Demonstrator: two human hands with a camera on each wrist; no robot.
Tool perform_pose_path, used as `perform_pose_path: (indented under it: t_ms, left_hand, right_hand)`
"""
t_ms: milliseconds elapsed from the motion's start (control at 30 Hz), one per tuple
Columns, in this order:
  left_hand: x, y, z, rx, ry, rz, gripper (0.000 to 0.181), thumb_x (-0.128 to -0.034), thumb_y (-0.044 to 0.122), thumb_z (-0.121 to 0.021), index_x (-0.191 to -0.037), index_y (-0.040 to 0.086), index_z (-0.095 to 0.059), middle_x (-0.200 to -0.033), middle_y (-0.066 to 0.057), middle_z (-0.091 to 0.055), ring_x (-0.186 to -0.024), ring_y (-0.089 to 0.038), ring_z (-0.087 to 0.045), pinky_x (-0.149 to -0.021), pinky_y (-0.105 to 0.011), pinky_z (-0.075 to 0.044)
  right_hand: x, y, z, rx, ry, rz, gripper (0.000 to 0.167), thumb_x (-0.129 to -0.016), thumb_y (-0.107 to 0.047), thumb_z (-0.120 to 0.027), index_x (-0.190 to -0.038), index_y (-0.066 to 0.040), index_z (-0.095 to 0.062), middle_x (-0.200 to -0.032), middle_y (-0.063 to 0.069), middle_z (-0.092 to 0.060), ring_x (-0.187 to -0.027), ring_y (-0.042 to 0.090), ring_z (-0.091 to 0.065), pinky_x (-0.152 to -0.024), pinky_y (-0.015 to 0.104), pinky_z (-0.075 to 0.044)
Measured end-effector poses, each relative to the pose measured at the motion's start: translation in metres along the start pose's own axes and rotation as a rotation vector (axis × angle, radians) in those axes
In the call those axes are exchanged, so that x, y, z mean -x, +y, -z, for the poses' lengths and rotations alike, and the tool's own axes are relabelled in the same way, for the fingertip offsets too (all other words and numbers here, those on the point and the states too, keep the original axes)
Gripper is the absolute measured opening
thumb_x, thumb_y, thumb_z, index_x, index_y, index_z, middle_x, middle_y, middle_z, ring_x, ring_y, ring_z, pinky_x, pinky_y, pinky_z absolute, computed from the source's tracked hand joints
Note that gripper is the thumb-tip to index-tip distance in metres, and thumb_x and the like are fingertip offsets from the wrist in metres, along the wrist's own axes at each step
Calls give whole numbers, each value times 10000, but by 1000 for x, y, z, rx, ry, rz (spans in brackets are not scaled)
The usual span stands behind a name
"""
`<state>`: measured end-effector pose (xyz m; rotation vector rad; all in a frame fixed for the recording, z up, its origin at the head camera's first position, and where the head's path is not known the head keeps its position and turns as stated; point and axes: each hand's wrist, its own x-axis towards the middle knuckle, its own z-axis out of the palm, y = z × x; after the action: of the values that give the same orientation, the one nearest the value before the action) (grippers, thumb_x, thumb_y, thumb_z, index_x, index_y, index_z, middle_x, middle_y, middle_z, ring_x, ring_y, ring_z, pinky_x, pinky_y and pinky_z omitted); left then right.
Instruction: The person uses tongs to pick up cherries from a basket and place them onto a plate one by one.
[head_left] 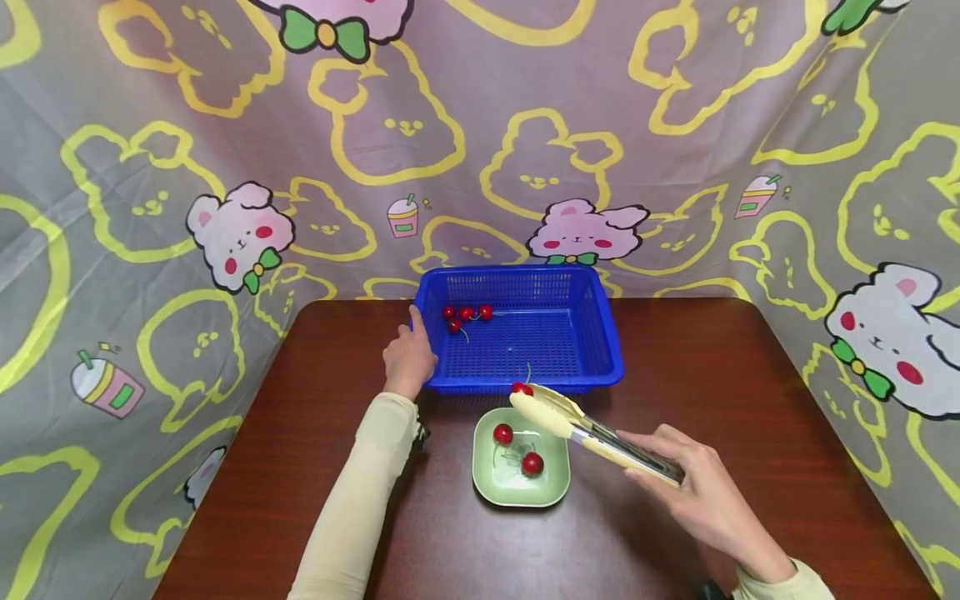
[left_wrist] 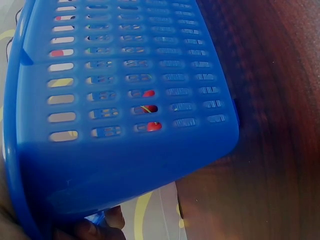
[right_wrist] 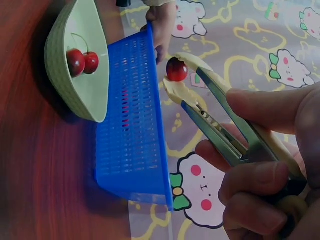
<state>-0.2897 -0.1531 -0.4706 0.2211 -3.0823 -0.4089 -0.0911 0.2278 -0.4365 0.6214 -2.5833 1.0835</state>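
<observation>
My right hand [head_left: 701,492] grips a pair of tongs [head_left: 600,442] with cream tips and metal arms. Pinched between the tips is a red cherry [right_wrist: 177,69] with a stem, held above the near rim of a blue basket [head_left: 615,358]. My left hand [head_left: 410,358] holds the basket's left rim, with some fingers hidden behind the wall in the left wrist view. Several cherries [head_left: 467,313] lie in the basket's back left corner. Nearer to me, a pale green dish [head_left: 480,479] holds two cherries [head_left: 532,463].
Everything stands on a dark brown wooden table [head_left: 697,358]. A patterned cloth [head_left: 480,100] with cartoon animals hangs behind the basket and along both sides. The dish sits close in front of the basket.
</observation>
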Motion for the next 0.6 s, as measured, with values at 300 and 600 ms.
perform_pose_path:
  t_ms: [300, 600]
  left_hand:
    - [-1, 1, 1, -1, 7, 1, 965, -906, 180, -729, -1648, 22, -131, -1303, -322, -580, -948, -496, -695, -848, -593, -555]
    - [0, 1, 1, 1, 6, -2, 975, -899, 174, -732, -1649, 27, -126, -1308, -322, -580, -957, -499, -695, -847, -594, -553]
  right_hand:
    - [7, 5, 3, -34, -34, 11, 478, -768, -46, -883, -1210, -190, -771, -797, -185, -532, -667, -27, -449, -580, 178, -366]
    - [9, 11, 2, -54, -61, 19, 476, -765, -34, -880, -1207, -170, -769, -817, -184, -553, -667, -38, -463, -573, 175, -384]
